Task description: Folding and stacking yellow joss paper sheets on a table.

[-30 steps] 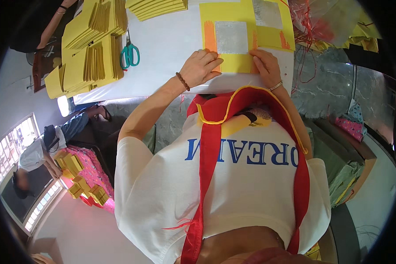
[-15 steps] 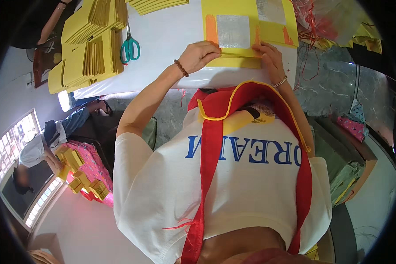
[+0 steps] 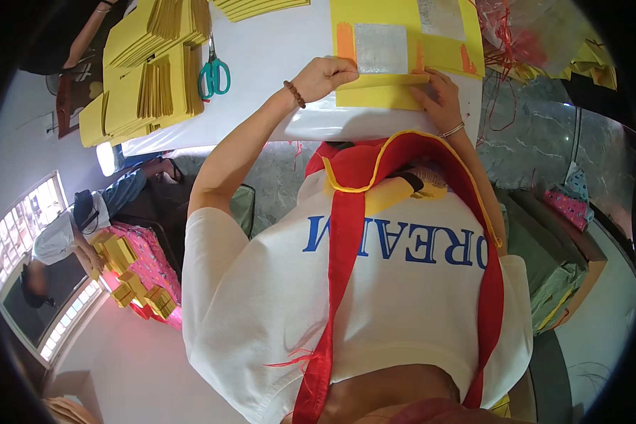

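Observation:
A yellow paper sheet [image 3: 378, 99] lies at the table's near edge, with a silver square [image 3: 381, 48] and an orange patch [image 3: 345, 44] on it. A strip along its near side is turned up into a fold. My left hand [image 3: 328, 76] is closed at the left end of that fold, fingertips pinching the paper. At the right end, my right hand [image 3: 442, 100] grips the fold between thumb and bent fingers. Another yellow sheet [image 3: 442, 49] with a silver square and orange marks lies behind it, partly covered.
Stacks of folded yellow paper [image 3: 131, 99] stand at the table's left, beside teal-handled scissors [image 3: 215, 79]. Red string [image 3: 498, 35] and clear plastic lie at the far right. One person [image 3: 56, 237] is beside yellow bundles [image 3: 131, 286] at left; another person's arm [image 3: 85, 39] shows at far left.
The fold along the sheet's near side stands up wider than before. My left hand has moved slightly away from me, and my right hand has shifted a little at its end.

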Demonstrator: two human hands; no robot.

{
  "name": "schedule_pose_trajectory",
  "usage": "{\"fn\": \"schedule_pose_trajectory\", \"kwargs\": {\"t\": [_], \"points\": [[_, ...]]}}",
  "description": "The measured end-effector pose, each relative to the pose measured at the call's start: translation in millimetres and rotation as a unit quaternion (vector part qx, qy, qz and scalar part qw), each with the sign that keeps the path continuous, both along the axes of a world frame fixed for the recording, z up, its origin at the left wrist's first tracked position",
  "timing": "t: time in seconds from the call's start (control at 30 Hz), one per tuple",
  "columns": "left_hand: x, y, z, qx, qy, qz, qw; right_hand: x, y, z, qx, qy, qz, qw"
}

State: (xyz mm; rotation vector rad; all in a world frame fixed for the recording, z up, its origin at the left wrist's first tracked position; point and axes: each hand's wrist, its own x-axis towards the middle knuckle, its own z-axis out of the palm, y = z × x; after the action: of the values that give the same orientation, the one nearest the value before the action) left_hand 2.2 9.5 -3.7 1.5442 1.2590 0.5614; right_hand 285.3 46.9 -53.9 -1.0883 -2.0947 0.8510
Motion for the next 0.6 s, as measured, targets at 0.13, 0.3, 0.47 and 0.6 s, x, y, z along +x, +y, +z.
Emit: {"fn": "schedule_pose_trajectory", "kwargs": {"t": [0.13,0.3,0.47,0.6], "points": [[-1,4,-1,-0.046,-0.007,-0.017,0.999,1,1,-10,0.004,0.004,-0.021,1.000],[-5,3,-8,-0.034,-0.034,-0.012,0.999,0,1,-9,0.011,0.011,-0.013,1.000],[-3,2,-4,-0.059,-0.025,-0.013,0.998,-1,1,-8,-0.003,0.021,-0.021,1.000],[10,-12,10,0.068,0.031,-0.026,0.997,-2,0,-3,-0.018,0.028,-0.007,0.999]]}}
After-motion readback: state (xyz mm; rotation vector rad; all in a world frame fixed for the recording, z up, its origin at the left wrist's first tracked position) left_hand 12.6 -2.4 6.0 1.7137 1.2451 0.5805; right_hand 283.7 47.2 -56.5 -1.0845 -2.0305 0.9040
